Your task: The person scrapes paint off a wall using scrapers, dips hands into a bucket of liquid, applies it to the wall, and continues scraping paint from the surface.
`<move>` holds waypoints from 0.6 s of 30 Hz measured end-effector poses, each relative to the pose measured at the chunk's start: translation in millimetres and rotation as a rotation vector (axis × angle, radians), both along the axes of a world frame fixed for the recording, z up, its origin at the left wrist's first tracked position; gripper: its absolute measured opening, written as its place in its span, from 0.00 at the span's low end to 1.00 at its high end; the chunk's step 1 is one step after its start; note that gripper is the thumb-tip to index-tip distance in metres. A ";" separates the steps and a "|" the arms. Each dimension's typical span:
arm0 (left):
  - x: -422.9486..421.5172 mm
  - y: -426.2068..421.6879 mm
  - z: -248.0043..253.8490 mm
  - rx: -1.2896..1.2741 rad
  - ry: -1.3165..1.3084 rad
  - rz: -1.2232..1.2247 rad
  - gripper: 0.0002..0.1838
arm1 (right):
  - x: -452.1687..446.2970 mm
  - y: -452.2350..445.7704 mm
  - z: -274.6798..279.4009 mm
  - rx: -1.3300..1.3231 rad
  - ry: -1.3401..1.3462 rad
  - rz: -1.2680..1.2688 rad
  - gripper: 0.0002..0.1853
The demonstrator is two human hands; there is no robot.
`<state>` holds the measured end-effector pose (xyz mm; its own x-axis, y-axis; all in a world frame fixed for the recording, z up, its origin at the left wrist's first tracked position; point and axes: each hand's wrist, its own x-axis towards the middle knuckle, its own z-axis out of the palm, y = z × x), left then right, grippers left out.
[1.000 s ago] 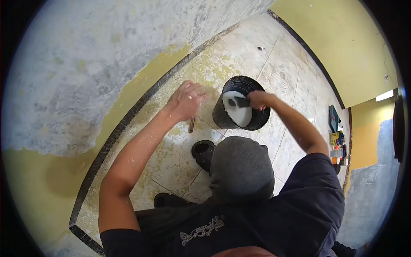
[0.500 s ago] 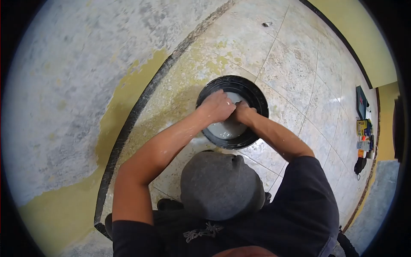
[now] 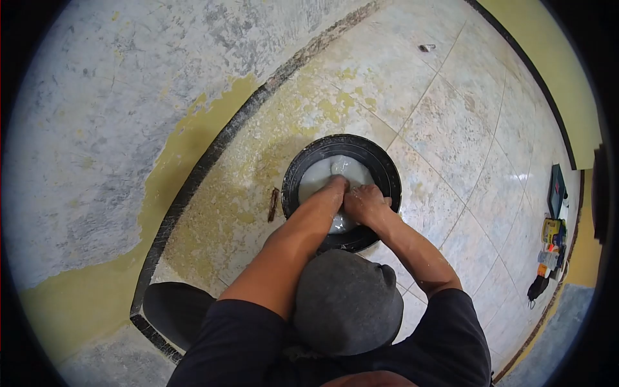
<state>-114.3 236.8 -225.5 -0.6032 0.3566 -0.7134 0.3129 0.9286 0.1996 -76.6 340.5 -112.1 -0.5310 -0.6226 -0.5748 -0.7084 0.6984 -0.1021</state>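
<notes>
We see a patchy gray-and-yellow wall (image 3: 155,97) beside a stained, pale tiled floor (image 3: 445,122), edged by dark skirting (image 3: 193,187).

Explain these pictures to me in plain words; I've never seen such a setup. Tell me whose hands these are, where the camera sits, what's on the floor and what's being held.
There is no machine here: a person works with bare hands. Every picture comes from one camera worn on that person's head, looking forward and down.

The left hand and right hand reach close together into a round black bucket with whitish liquid inside. Whether they hold anything, I cannot tell.

The bucket stands on a stained tile floor. Beside it lies a small brown strip. Over at the right edge of the picture are a flat dark object and a group of small containers.
</notes>
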 end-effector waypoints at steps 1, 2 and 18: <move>1.7 -1.3 1.0 0.031 -0.013 0.063 0.15 | 2.3 -1.0 1.0 0.045 -0.021 0.018 0.10; 4.3 -2.9 3.3 0.057 -0.020 0.135 0.15 | 1.1 -1.2 2.4 0.036 -0.015 0.037 0.10; 51.7 -63.7 152.0 0.727 0.441 0.427 0.18 | 0.9 7.6 86.8 -0.096 0.390 0.053 0.07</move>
